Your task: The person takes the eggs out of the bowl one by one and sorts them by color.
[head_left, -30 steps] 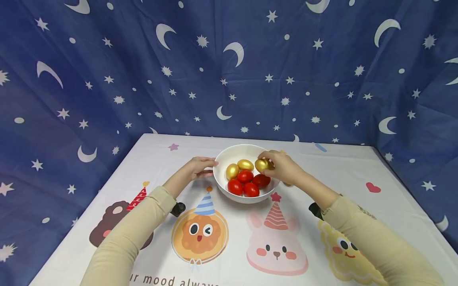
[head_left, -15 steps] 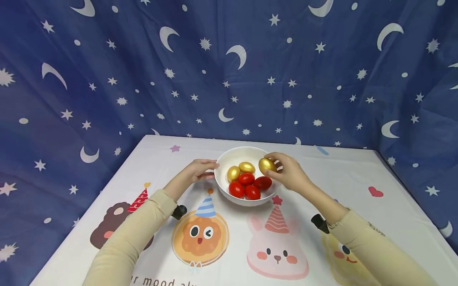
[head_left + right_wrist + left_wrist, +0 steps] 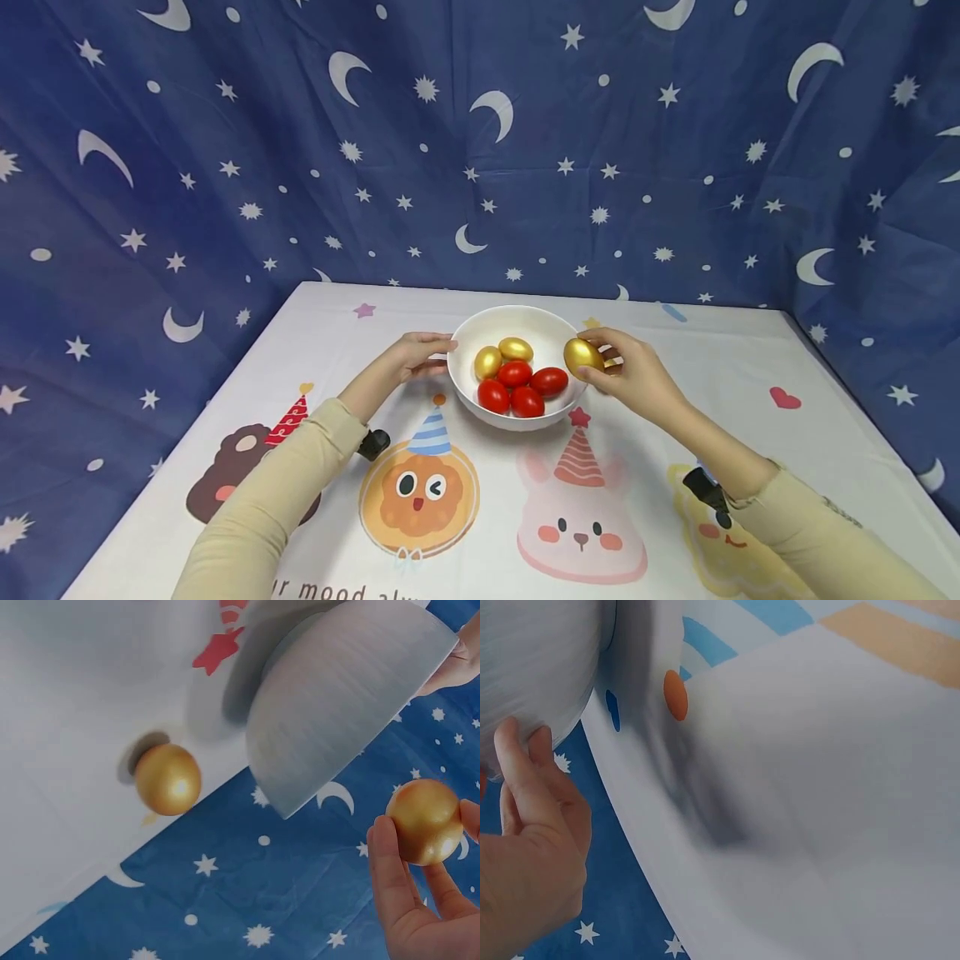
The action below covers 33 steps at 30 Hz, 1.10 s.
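Note:
A white bowl (image 3: pixel 517 312) stands mid-table with two gold eggs (image 3: pixel 516 348) and several red eggs (image 3: pixel 514 372) in it. My right hand (image 3: pixel 600 360) pinches a gold egg (image 3: pixel 582 356) just outside the bowl's right rim, off the table. In the right wrist view that held egg (image 3: pixel 424 821) sits between thumb and fingers (image 3: pixel 390 870), beside the bowl's outer wall (image 3: pixel 337 705). My left hand (image 3: pixel 420 354) rests against the bowl's left side; its fingers (image 3: pixel 525 761) touch the bowl wall (image 3: pixel 532 667).
Another gold egg (image 3: pixel 168 779) lies on the white cartoon tablecloth (image 3: pixel 480 517) right of the bowl, hidden behind my right hand in the head view. A blue star-and-moon curtain (image 3: pixel 480 150) closes off the back and both sides.
My right hand has carried the gold egg from above the bowl's inside rightwards, past the rim. The left hand and the bowl have stayed where they were.

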Available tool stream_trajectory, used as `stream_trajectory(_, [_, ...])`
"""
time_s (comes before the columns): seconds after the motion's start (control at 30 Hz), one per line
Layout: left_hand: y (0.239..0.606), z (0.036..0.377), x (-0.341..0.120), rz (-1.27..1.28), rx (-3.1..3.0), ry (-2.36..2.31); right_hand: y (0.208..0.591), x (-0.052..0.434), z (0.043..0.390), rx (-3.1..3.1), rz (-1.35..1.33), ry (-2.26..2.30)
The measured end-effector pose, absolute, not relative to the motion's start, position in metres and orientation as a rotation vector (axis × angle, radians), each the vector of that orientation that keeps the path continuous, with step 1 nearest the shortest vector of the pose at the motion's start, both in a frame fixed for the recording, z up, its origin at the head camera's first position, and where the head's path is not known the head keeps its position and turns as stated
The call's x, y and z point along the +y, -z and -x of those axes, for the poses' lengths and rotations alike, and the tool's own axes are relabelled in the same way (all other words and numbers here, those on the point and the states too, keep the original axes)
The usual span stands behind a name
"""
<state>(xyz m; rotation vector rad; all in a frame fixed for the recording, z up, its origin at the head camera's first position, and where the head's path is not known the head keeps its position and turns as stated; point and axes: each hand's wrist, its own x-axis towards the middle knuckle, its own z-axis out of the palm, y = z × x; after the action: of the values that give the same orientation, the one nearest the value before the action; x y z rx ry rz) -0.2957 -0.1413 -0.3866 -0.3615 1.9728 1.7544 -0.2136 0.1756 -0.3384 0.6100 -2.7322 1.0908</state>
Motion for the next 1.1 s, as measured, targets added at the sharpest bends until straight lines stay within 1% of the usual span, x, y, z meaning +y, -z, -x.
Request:
stream_trajectory(0.17, [0.386, 0.297, -0.142, 0.348, 1.950, -1.767, 0.341, 0.187, 0.209, -2.718, -0.603, -1.072])
stream_trajectory(0.67, [0.388, 0.295, -0.140, 0.368, 1.948, -1.804, 0.364, 0.224, 0.211, -2.731, -0.505, -0.961])
stream_trajectory(0.9, [0.390, 0.295, -0.141, 0.380, 1.959, -1.798, 0.370, 0.235, 0.221, -2.798, -0.496, -0.916])
stream_trajectory(1.1, [0.389, 0.296, -0.141, 0.386, 1.945, -1.803, 0.374, 0.244, 0.230, -2.840, -0.389, -0.929])
